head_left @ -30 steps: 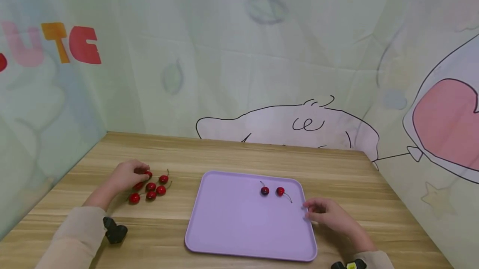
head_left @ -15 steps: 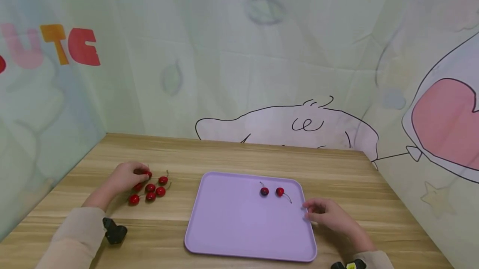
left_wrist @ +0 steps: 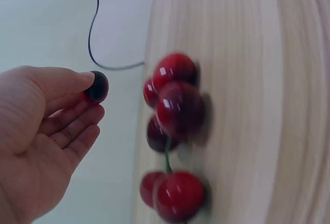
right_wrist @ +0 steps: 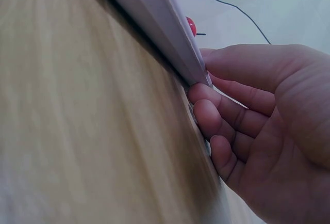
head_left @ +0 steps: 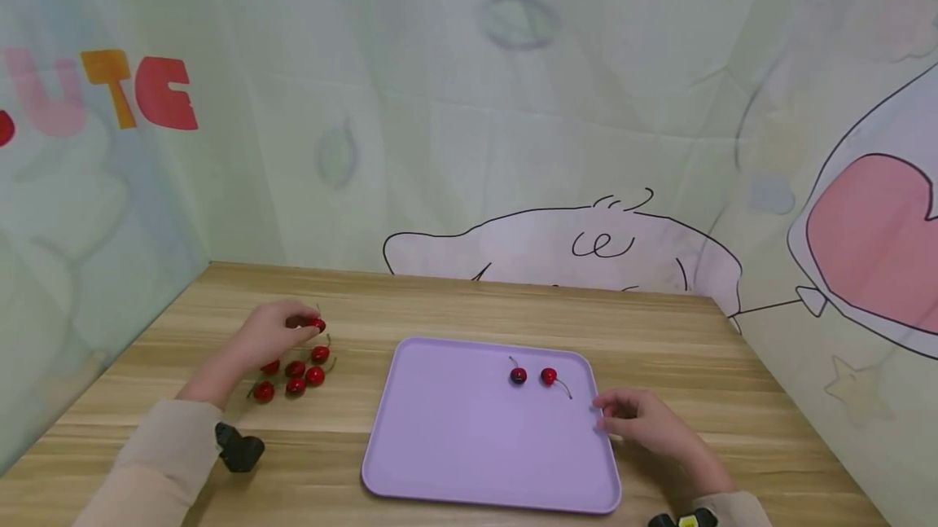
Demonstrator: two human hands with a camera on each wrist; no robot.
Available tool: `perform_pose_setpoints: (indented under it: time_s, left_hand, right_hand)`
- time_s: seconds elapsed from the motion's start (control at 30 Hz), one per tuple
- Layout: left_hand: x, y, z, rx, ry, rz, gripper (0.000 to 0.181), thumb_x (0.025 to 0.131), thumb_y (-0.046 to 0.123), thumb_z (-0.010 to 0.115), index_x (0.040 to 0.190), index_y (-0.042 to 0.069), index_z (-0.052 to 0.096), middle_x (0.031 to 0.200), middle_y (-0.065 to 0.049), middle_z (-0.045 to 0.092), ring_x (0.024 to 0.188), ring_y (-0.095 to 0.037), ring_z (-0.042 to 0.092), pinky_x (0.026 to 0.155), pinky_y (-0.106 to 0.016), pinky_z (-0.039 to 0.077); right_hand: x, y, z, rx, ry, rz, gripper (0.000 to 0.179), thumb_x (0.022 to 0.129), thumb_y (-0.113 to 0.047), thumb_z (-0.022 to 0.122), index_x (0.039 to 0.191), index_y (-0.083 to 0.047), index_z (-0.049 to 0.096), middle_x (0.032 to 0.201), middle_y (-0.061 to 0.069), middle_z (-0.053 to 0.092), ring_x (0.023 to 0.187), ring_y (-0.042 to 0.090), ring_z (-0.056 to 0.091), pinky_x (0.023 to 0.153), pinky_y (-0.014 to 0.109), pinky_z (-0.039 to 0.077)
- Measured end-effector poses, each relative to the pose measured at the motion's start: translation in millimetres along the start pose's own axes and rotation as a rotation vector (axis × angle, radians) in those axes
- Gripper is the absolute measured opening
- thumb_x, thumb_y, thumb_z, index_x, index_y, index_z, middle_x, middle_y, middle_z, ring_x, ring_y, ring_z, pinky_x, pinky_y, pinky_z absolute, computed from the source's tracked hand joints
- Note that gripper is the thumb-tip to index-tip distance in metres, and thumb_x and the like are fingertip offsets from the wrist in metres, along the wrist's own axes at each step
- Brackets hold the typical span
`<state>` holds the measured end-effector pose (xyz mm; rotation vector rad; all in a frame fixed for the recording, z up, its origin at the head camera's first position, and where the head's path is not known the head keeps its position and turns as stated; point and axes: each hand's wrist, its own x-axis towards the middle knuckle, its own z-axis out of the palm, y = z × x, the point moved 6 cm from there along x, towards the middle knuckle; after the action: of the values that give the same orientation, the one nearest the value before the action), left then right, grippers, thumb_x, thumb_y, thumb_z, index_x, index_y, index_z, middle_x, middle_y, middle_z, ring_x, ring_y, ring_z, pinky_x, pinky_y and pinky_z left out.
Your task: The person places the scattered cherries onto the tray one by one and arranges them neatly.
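Observation:
My left hand (head_left: 273, 335) pinches a dark red cherry (left_wrist: 98, 88) between thumb and fingers, lifted above the wooden table. Just below and in front of that hand, several cherries (head_left: 295, 386) lie in a loose group, some with green stems. At the right, my right hand (head_left: 648, 423) grips the side rim of a lilac tray (head_left: 469, 437), its thumb (right_wrist: 242, 65) over the edge and curled fingertips against the outer side. Two cherries rest at the tray's back right: a darker one (head_left: 518, 375) and a bright red one (head_left: 549, 376) with its stem pointing forward.
The wooden table (head_left: 440, 303) ends at the back and sides against a printed fabric curtain (head_left: 440, 144). A black wrist device (head_left: 240, 450) sits on the left sleeve, another (head_left: 685, 519) on the right.
My left hand has lifted a cherry from the group and moved it slightly right and toward the back. The right hand and the tray have stayed in place.

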<state>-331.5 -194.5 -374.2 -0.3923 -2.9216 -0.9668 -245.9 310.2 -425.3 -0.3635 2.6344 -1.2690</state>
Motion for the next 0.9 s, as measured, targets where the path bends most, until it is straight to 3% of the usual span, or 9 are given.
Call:
perform_pose_setpoints:
  time_s: [0.3,0.67,0.9]
  left_hand:
    - [2.3,42.5,4.6,-0.038,0.019,0.107,0.029,0.092,0.013,0.062,0.115,-0.005,0.064,0.110,-0.021,0.065,0.105,-0.041,0.059,0.090,-0.054,0.049]
    - [11.3,72.2,22.4,-0.080,-0.010,0.191,0.024,0.091,0.012,0.064,0.111,-0.001,0.067,0.107,-0.015,0.067,0.104,-0.035,0.060,0.091,-0.054,0.048]
    - [14.8,93.6,36.1,-0.092,-0.027,0.295,0.018,0.088,0.006,0.066,0.103,-0.001,0.069,0.099,-0.010,0.069,0.097,-0.030,0.062,0.088,-0.050,0.051]
  right_hand:
    - [-0.4,1.0,1.3,0.019,0.001,0.026,0.031,0.087,-0.013,0.068,0.113,0.004,0.064,0.089,0.005,0.060,0.076,0.011,0.052,0.060,0.022,0.046]
    - [-0.8,-4.0,0.2,0.020,0.001,-0.003,0.032,0.086,-0.014,0.070,0.112,0.005,0.064,0.088,0.006,0.060,0.075,0.008,0.052,0.060,0.021,0.046]
    - [-0.8,-5.5,-0.1,0.005,0.002,-0.021,0.032,0.085,-0.014,0.070,0.110,0.006,0.064,0.088,0.006,0.060,0.075,0.007,0.053,0.061,0.021,0.046]
